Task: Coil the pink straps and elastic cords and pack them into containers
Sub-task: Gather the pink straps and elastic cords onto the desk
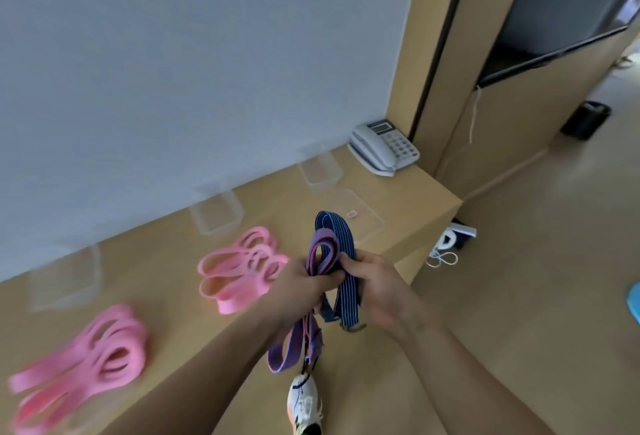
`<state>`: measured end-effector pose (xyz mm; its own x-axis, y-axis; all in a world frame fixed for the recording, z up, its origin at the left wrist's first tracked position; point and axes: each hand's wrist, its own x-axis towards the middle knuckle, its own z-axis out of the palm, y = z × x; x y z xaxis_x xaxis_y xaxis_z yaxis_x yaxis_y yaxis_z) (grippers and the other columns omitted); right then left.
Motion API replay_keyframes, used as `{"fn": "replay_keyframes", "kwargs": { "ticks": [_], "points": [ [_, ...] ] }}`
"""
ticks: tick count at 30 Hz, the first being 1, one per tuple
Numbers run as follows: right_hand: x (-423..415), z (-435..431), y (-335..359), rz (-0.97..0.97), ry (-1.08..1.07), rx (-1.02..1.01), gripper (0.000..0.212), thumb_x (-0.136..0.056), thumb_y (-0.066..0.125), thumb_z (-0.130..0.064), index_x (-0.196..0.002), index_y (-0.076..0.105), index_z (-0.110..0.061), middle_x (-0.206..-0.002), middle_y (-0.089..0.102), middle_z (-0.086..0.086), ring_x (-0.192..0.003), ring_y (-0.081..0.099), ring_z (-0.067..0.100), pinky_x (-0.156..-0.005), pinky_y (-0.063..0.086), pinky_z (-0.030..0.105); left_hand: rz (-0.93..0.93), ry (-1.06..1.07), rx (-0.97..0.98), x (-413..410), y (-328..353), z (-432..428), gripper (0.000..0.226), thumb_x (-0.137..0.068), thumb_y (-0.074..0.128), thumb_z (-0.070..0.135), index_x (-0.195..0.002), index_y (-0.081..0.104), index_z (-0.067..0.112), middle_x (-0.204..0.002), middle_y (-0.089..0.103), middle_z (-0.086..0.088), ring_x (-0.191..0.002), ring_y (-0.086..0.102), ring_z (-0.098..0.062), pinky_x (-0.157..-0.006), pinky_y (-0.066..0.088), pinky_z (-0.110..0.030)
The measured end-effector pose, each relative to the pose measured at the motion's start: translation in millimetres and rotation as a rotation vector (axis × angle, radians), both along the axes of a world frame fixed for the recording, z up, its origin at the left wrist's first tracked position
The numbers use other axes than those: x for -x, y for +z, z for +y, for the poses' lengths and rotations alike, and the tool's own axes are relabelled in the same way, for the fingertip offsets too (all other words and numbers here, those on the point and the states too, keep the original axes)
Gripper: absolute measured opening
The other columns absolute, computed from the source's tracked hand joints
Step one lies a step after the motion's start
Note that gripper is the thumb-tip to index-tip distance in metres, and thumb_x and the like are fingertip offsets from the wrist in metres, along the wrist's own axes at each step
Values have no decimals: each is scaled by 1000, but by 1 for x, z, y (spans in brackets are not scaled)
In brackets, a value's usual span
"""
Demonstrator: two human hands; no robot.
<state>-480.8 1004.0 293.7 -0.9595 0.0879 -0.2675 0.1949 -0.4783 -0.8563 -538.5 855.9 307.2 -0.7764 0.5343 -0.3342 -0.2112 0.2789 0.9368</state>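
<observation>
Finding: the fingers of my left hand are curled round the gathered middle of the elastic cords. My right hand pinches the same bundle from the other side. The cords hang in the air at the desk edge, tails loose below.

Judgement: draw up the tails first, wind even loops, pin each turn with a thumb.

Pink straps lie on the desk, clear containers behind them.

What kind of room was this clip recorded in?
Probably a hotel room or office: a grey push-button desk telephone on a long light wooden counter, beside a dark flat screen mounted in wood panelling.
</observation>
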Motion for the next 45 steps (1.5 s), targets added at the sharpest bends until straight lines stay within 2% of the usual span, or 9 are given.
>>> {"fn": "replay_keyframes", "kwargs": {
  "ticks": [9, 13, 17, 21, 26, 30, 34, 39, 45],
  "points": [
    [88, 57, 5, -129, -1, 13, 28, -94, 57, -16, -111, 71, 3, -113, 68, 26, -104, 66, 37, -90, 53, 45, -142, -140, -9, 95, -19, 56, 15, -90, 74, 7, -80, 63, 7, -49, 51, -6, -40, 44, -15, -46, 36, -26],
    [129, 104, 6, -149, -178, 59, 28, -104, 43, -11, -118, 59, 8, -109, 70, 26, -108, 66, 40, -98, 50, 50, -156, 58, -111, 140, -21, 63, 20, -90, 76, 8, -110, 73, 9, -87, 77, -10, -45, 43, -15, -49, 37, -27],
    [170, 140, 7, -223, 6, -712, 15, -103, 50, -16, -95, 59, -7, -76, 67, 9, -69, 67, 24, -71, 56, 39, -162, 155, -141, 168, -26, 62, 18, -85, 78, 14, -102, 73, 15, -83, 76, -9, -41, 40, -12, -44, 37, -20],
    [218, 154, -19, -64, 538, -1555, 3, -96, 51, -22, -97, 54, -24, -80, 61, -3, -74, 59, 24, -60, 39, 37, -114, 205, -11, 178, -33, 70, 13, -90, 76, 18, -84, 66, 12, -54, 51, 4, -44, 38, -15, -45, 36, -23],
    [261, 161, -66, 216, 791, -2066, 23, -86, 63, -23, -106, 54, -28, -78, 48, -6, -77, 50, 26, -73, 27, 38, -34, 211, 167, 178, -37, 91, 27, -87, 79, 24, -69, 60, 24, -54, 43, 12, -49, 34, -11, -48, 30, -20],
    [277, 172, -94, 229, 823, -1994, 48, -81, 75, -33, -123, 53, -26, -111, 62, 0, -106, 55, 27, -95, 37, 41, 85, 140, 442, 170, -47, 121, 29, -84, 80, 30, -70, 56, 24, -49, 50, 15, -44, 41, -3, -46, 32, -14],
    [263, 207, -99, 223, 605, -1646, 53, -87, 71, -28, -136, 55, -22, -144, 51, 1, -134, 44, 25, -115, 31, 40, 258, -30, 813, 164, -54, 157, 24, -85, 72, 45, -96, 66, 25, -85, 68, 4, -82, 63, -18, -70, 46, -33],
    [216, 268, -80, 200, -119, -1359, 31, -82, 76, -10, -113, 71, -14, -99, 72, 1, -93, 64, 22, -84, 45, 29, 472, -182, 1015, 174, -75, 227, 22, -93, 62, 40, -105, 57, 23, -95, 63, 0, -89, 63, -26, -68, 39, -34],
    [183, 306, -74, 60, -60, -1287, 32, -88, 72, -13, -120, 68, -12, -111, 70, 1, -104, 61, 24, -90, 44, 31, 410, -214, 1027, 190, -106, 299, 39, -94, 67, 38, -119, 47, 14, -119, 62, -10, -108, 62, -34, -79, 43, -40]
  ]
}}
